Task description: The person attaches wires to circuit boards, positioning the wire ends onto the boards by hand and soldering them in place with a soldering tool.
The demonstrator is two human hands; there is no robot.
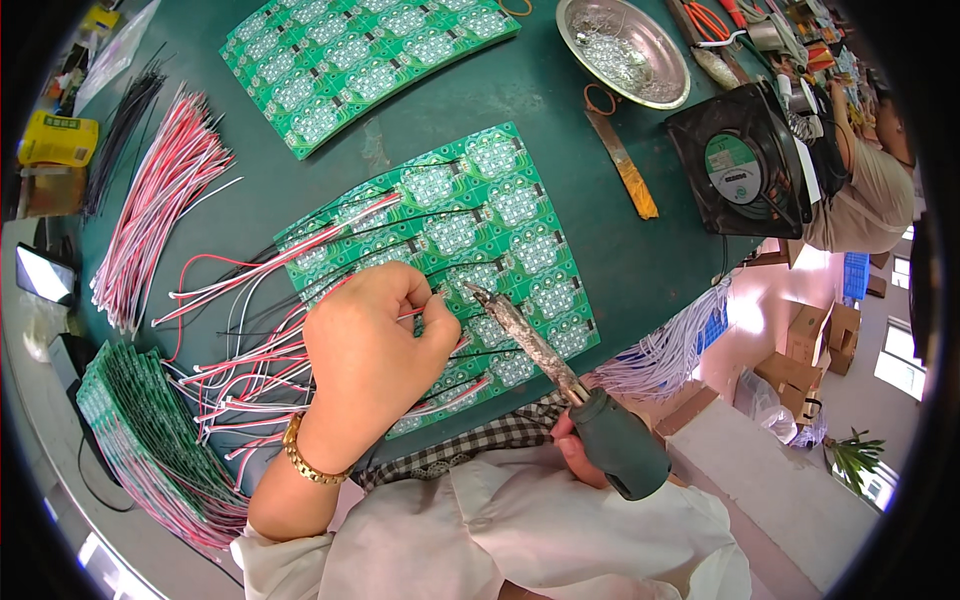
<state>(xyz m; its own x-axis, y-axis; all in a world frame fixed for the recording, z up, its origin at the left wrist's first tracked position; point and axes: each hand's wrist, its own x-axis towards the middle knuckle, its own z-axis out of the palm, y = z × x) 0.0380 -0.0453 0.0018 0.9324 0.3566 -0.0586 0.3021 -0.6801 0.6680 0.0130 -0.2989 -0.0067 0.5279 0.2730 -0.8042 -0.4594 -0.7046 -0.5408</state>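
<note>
My left hand (pixel 375 325), with a gold bracelet on its wrist, is closed in a pinch over a green circuit board panel (pixel 550 255). Its fingertips grip a thin wire, partly hidden by the hand. My right hand (pixel 574 455) is wrapped around the dark green handle of a soldering iron (pixel 535 345); most of its fingers are behind the handle. The iron's crusted tip points at the middle of the panel, close to my left fingertips. Red, white and black wires (pixel 270 345) run from the panel out to the left.
Another panel (pixel 350 60) lies at the back. Loose red-white wires (pixel 160 210) and black wires (pixel 125 130) are on the left, above stacked wired boards (pixel 150 440). A metal bowl (pixel 625 55), a flat strip (pixel 622 165) and a black fan (pixel 740 160) stand right; a person's arm (pixel 845 130) is beyond.
</note>
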